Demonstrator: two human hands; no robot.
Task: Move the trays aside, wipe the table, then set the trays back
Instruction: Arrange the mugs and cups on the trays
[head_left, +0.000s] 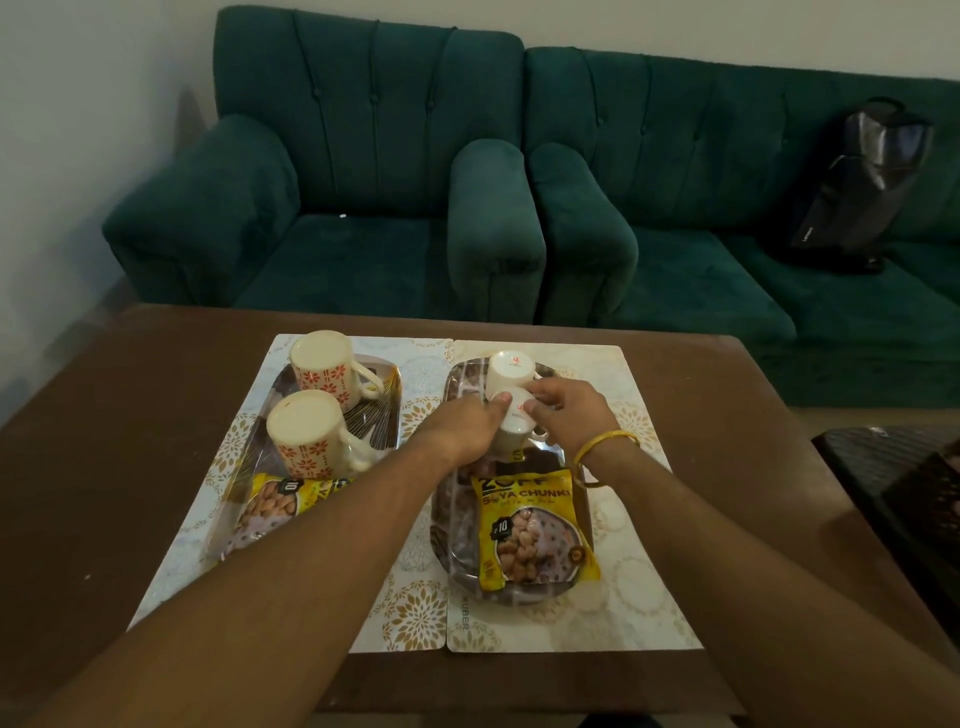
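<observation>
Two shiny trays lie side by side on patterned placemats on the brown table (104, 467). The left tray (387, 415) carries two upturned cream mugs with red flowers (322, 374) and a yellow snack packet (280, 501). The right tray (447, 535) carries two upturned white cups and a yellow soya chunks packet (535, 530). The far white cup (511, 370) stands free. My left hand (462, 426) and my right hand (571, 410) both clasp the near white cup (514, 421) from either side, over the right tray.
A green armchair (363, 208) and a green sofa (727, 234) stand behind the table, with a black bag (862, 187) on the sofa. A dark object (904, 499) lies past the table's right edge. A yellow bangle (605, 449) circles my right wrist.
</observation>
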